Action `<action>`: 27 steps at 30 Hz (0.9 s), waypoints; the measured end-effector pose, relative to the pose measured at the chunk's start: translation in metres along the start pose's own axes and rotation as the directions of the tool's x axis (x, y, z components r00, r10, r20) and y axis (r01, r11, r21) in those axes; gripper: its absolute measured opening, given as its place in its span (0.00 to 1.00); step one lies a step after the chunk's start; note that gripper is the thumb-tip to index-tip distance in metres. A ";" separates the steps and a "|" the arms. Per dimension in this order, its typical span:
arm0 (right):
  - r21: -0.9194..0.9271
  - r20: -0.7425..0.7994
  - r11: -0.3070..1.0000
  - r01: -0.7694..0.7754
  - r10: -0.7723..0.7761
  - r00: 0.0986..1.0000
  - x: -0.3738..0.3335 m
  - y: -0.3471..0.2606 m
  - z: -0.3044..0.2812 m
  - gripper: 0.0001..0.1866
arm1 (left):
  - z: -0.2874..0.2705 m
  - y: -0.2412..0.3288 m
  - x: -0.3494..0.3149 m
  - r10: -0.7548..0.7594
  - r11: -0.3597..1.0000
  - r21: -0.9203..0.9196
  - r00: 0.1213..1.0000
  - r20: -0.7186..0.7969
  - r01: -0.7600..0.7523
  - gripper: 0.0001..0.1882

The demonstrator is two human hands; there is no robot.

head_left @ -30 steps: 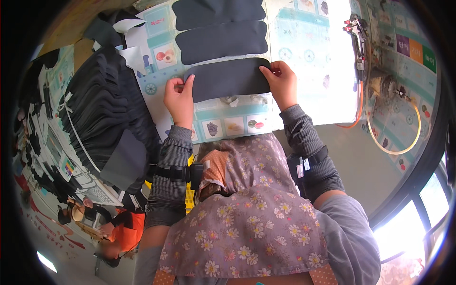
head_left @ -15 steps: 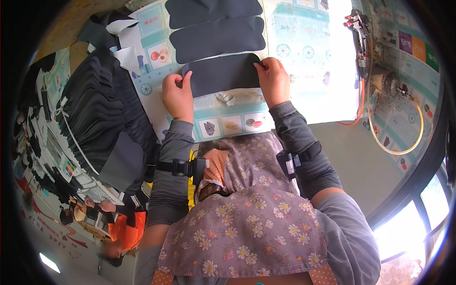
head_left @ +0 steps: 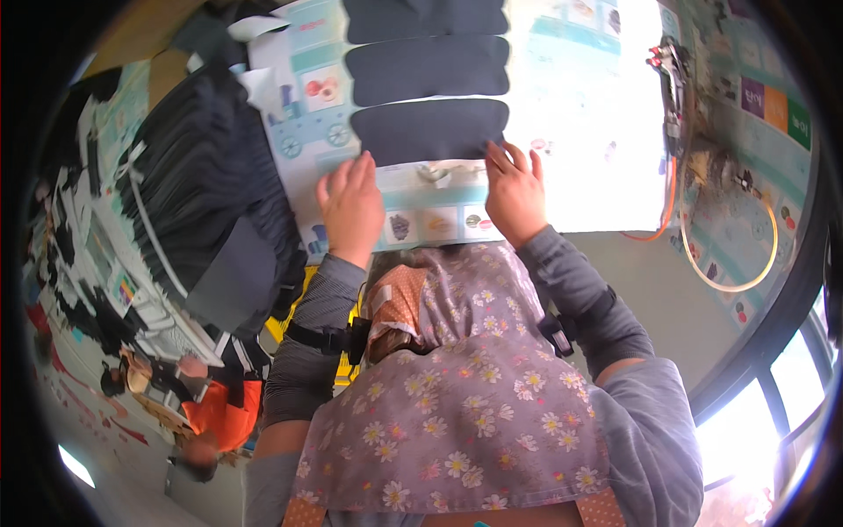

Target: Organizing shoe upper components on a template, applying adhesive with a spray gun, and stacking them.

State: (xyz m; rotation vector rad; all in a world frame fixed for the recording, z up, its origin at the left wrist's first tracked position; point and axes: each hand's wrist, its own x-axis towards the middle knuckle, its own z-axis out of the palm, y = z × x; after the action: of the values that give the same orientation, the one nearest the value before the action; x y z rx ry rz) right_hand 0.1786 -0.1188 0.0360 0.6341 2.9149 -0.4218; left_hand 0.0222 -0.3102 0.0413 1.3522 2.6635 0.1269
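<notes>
A dark grey fabric panel (head_left: 430, 130) with rounded ends lies flat on the patterned tabletop (head_left: 580, 189). Beyond it, two similar panels, a middle panel (head_left: 428, 70) and a far panel (head_left: 426, 19), form a column with it. My left hand (head_left: 351, 204) rests at the nearest panel's lower left corner, fingers stretched forward and holding nothing. At the lower right corner is my right hand (head_left: 516, 195), its fingers apart and a fingertip at the panel's edge. Both forearms wear dark sleeves with strapped devices.
Left of the table hangs a thick stack of dark fabric pieces (head_left: 206, 176) tied with a pale strip. A tool with an orange hose (head_left: 672, 189) stands at the table's right edge. A person in an orange top (head_left: 226, 413) is at lower left.
Both hands have let go of the nearest panel's ends and drawn back toward me. The panel now lies flat, lined up below the other two. The view has shifted slightly.
</notes>
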 end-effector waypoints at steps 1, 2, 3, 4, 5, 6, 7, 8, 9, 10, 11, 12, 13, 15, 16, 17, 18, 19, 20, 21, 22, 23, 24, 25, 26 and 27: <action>0.078 0.063 0.996 -0.038 0.033 0.997 -0.007 -0.006 -0.008 0.17 | -0.011 -0.002 -0.011 0.010 1.000 0.015 0.995 0.096 -0.011 0.14; 0.159 0.012 0.987 0.007 -0.008 1.000 -0.009 -0.009 -0.020 0.17 | -0.027 -0.003 -0.017 0.060 0.984 -0.176 0.992 0.115 -0.039 0.14; 0.246 -0.041 0.967 0.062 -0.053 0.998 -0.006 -0.018 -0.031 0.17 | -0.049 -0.006 -0.023 0.105 0.933 -0.355 0.987 0.123 -0.055 0.13; 0.295 -0.073 0.950 0.100 -0.082 0.994 -0.001 -0.033 -0.047 0.17 | -0.077 -0.007 -0.026 0.179 0.928 -0.347 0.980 0.093 -0.136 0.13; 0.335 -0.102 0.933 0.132 -0.104 0.989 0.004 -0.047 -0.060 0.17 | -0.106 -0.008 -0.032 0.193 0.893 -0.420 0.981 0.027 -0.165 0.12; 0.361 -0.112 0.911 0.200 -0.171 0.979 0.010 -0.061 -0.066 0.15 | -0.130 -0.016 -0.042 0.148 0.876 -0.462 0.989 -0.025 -0.142 0.13; 0.374 -0.124 0.902 0.218 -0.184 0.975 0.016 -0.074 -0.068 0.15 | -0.151 -0.021 -0.049 0.111 0.852 -0.506 0.991 -0.071 -0.132 0.13; 0.453 -0.143 0.820 0.349 -0.320 0.937 0.025 -0.093 -0.069 0.14 | -0.168 -0.033 -0.060 0.019 0.906 -0.419 0.996 -0.092 -0.056 0.14; 0.518 -0.168 0.719 0.464 -0.447 0.879 0.033 -0.113 -0.070 0.14 | -0.181 -0.050 -0.072 -0.072 0.941 -0.338 0.990 -0.123 0.026 0.15; 0.537 -0.202 0.653 0.534 -0.514 0.833 0.041 -0.135 -0.067 0.16 | -0.191 -0.068 -0.081 -0.133 0.963 -0.252 0.981 -0.141 0.094 0.17; 0.554 -0.237 0.582 0.595 -0.575 0.783 0.050 -0.160 -0.063 0.18 | -0.198 -0.086 -0.090 -0.191 0.972 -0.167 0.968 -0.162 0.164 0.20; 0.549 -0.289 0.552 0.628 -0.580 0.762 0.058 -0.188 -0.065 0.21 | -0.201 -0.101 -0.101 -0.201 0.970 -0.171 0.965 -0.171 0.171 0.20; 0.542 -0.338 0.523 0.658 -0.581 0.740 0.065 -0.212 -0.067 0.23 | -0.201 -0.115 -0.109 -0.247 0.967 -0.098 0.956 -0.161 0.233 0.23; 0.467 -0.354 0.576 0.671 -0.574 0.738 0.075 -0.243 -0.061 0.25 | -0.198 -0.141 -0.127 -0.297 0.955 -0.027 0.941 -0.163 0.296 0.26; 0.392 -0.370 0.633 0.667 -0.555 0.745 0.077 -0.252 -0.059 0.27 | -0.193 -0.152 -0.135 -0.403 0.906 -0.139 0.915 -0.002 0.399 0.29; 0.381 -0.367 0.639 0.668 -0.559 0.744 0.075 -0.257 -0.055 0.27 | -0.188 -0.161 -0.139 -0.477 0.831 -0.233 0.862 0.172 0.506 0.32; 0.398 -0.301 0.659 0.638 -0.563 0.770 0.072 -0.259 -0.052 0.24 | -0.186 -0.168 -0.143 -0.468 0.831 -0.248 0.867 0.169 0.497 0.32; 0.411 -0.233 0.683 0.604 -0.561 0.794 0.069 -0.260 -0.051 0.22 | -0.184 -0.172 -0.146 -0.420 0.884 -0.183 0.903 0.087 0.429 0.33; 0.399 -0.221 0.697 0.596 -0.558 0.800 0.064 -0.260 -0.054 0.22 | -0.182 -0.171 -0.150 -0.365 0.924 -0.115 0.931 0.012 0.364 0.33; 0.325 -0.276 0.648 0.688 -0.631 0.725 0.060 -0.258 -0.059 0.19 | -0.189 -0.163 -0.143 -0.359 0.929 -0.119 0.932 -0.044 0.352 0.35; 0.246 -0.318 0.590 0.769 -0.700 0.640 0.055 -0.255 -0.065 0.16 | -0.195 -0.159 -0.139 -0.306 0.947 -0.112 0.951 -0.029 0.301 0.34; 0.235 -0.304 0.610 0.757 -0.694 0.653 0.050 -0.251 -0.073 0.16 | -0.199 -0.154 -0.135 -0.252 0.963 -0.103 0.967 -0.017 0.249 0.34; 0.278 -0.317 0.498 0.822 -0.760 0.568 0.045 -0.248 -0.083 0.15 | -0.201 -0.150 -0.131 -0.210 0.974 -0.097 0.977 -0.044 0.205 0.28; 0.321 -0.336 0.377 0.869 -0.812 0.477 0.039 -0.244 -0.093 0.13 | -0.201 -0.149 -0.130 -0.194 0.975 -0.116 0.980 -0.041 0.189 0.28; 0.335 -0.274 0.383 0.861 -0.835 0.478 0.032 -0.237 -0.103 0.14 | -0.205 -0.152 -0.136 -0.082 0.978 -0.187 0.995 0.061 0.093 0.23; 0.333 -0.268 0.396 0.856 -0.830 0.488 0.027 -0.225 -0.102 0.14 | -0.204 -0.154 -0.137 0.051 0.964 -0.267 0.987 0.153 -0.008 0.19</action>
State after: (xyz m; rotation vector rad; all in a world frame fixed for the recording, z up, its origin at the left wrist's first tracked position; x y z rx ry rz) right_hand 0.0521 -0.2747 0.1831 -0.9816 2.9486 -1.1768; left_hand -0.0555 -0.5127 0.2338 1.2594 2.3941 0.3519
